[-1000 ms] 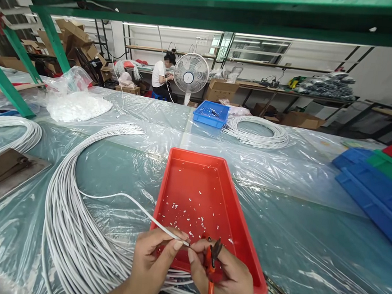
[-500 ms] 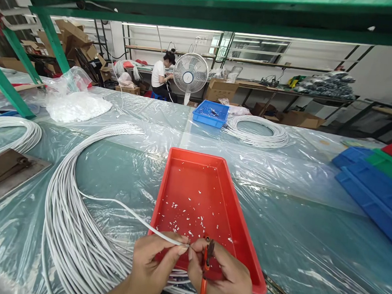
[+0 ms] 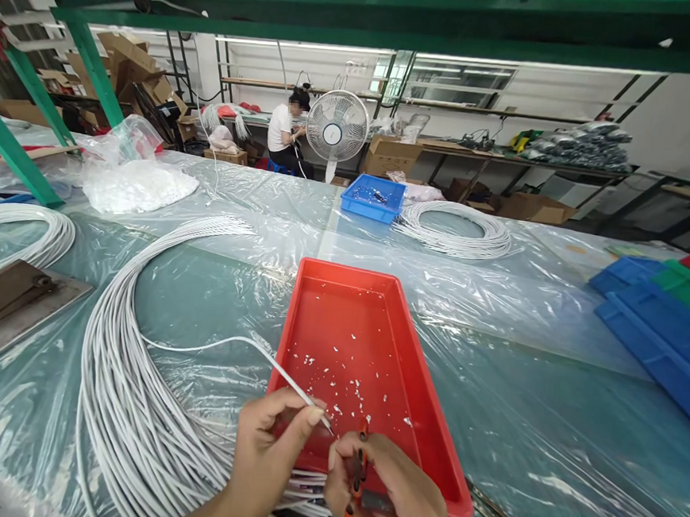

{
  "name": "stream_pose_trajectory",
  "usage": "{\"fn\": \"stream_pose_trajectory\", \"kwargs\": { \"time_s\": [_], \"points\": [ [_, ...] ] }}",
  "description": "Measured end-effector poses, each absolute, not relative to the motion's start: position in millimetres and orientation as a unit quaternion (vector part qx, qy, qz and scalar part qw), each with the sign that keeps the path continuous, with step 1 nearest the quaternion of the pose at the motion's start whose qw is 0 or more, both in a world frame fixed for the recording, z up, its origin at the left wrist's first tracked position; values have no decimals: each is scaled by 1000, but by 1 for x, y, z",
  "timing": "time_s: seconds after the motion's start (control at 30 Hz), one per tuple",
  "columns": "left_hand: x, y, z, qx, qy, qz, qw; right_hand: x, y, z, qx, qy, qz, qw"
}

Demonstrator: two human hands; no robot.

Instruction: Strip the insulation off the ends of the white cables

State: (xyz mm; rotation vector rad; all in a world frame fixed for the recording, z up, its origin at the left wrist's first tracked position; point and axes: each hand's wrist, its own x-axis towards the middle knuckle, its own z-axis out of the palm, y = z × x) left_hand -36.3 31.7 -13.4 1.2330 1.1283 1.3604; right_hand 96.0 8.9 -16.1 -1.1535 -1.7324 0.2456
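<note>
Far left: metal plate (image 3: 6,311), neither hand near it. Next, the wire bundle (image 3: 124,400), a big loose loop of white wires lying flat on the plastic sheet (image 3: 519,400), with its near end running under my hands.

One wire (image 3: 212,345) is pulled out of it. It leaves the loop's inner edge, arcs up and right, then drops toward the near-left corner of the red tray (image 3: 346,314). Left hand (image 3: 267,451) pinches it between thumb and forefinger just behind the tip. The free end's long axis runs upper-left to lower-right, and the tip points at the cutters (image 3: 357,470).

Right hand (image 3: 389,501) is curled tight round the cutters' orange handles, head up, over the tray's near edge. Can't tell if the blades are on the wire or just beside it, since fingers block the view.

Handling: the wire looks light and springy, and the smooth jacket is probably slippery. Grip close to the tip or the end flops.

White scraps (image 3: 340,386) are scattered on the tray floor. Blue trays (image 3: 662,331) are stacked far right, well apart.
</note>
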Motion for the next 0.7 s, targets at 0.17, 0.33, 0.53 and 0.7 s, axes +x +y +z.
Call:
{"fn": "stream_pose_trajectory", "kwargs": {
  "time_s": [0.17,0.33,0.53,0.7],
  "points": [
    [-36,40,-11,437,419,522,601,115,18,-15,-566,-694,45,442],
    [-36,45,-10,399,359,501,679,126,22,-16,-644,-663,66,375],
    [-38,49,-13,326,279,487,761,119,18,-15,-622,-613,257,414],
    [-37,48,-16,315,278,496,760,111,18,-14,-547,-594,353,473]
  ]
}}
